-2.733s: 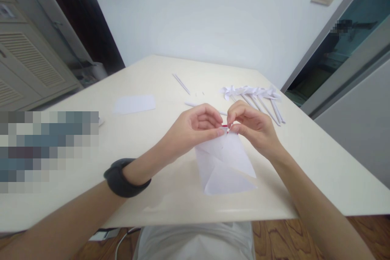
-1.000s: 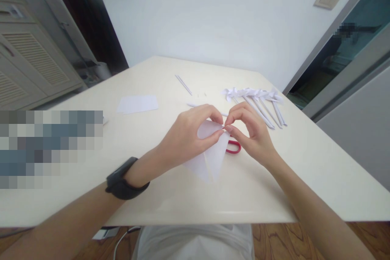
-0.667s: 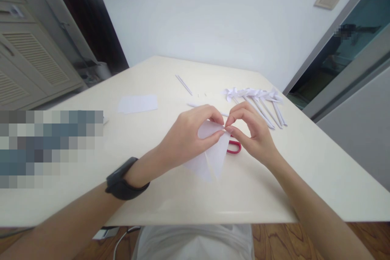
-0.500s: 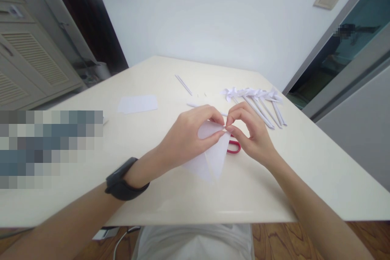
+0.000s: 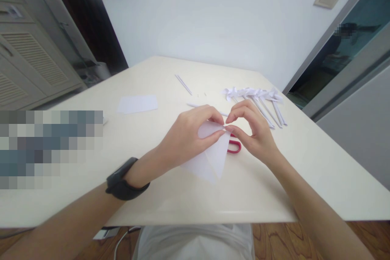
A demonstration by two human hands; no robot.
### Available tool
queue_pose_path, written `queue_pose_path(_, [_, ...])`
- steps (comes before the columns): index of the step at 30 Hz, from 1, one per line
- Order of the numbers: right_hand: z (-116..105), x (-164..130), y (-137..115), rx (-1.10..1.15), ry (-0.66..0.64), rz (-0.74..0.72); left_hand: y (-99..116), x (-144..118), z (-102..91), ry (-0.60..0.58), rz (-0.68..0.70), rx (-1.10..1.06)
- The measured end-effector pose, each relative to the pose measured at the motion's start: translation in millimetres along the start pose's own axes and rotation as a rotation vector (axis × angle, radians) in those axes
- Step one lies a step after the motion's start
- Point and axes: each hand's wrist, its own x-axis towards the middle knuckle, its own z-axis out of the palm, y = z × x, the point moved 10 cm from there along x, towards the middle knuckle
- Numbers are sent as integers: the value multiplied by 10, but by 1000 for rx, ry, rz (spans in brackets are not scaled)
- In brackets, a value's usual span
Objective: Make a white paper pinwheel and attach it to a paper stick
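Here one folded white paper sheet [image 5: 210, 154] is pinched by the left hand [image 5: 189, 136] and right hand [image 5: 254, 134]; one red scissor handle [image 5: 234, 147] lies beneath; roughly six white paper pinwheels [image 5: 256, 97] are gathered near the tabletop's [image 5: 274, 187] far right corner.

paper [image 5: 213, 156]: white, folded, creased into a downward-pointing triangle | upper corner curled and pinched at the top | lifted off the table, lower tip hanging near the surface, mid-table

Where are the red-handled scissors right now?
The red-handled scissors lie on the cream table near the middle of the head view, mostly hidden under the folded white paper, just below the right hand.
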Motion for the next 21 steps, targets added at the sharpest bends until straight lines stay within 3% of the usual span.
queue_pose_path(21, [133, -40, 39, -45, -62, 9, 37, 7, 49, -42, 10, 3])
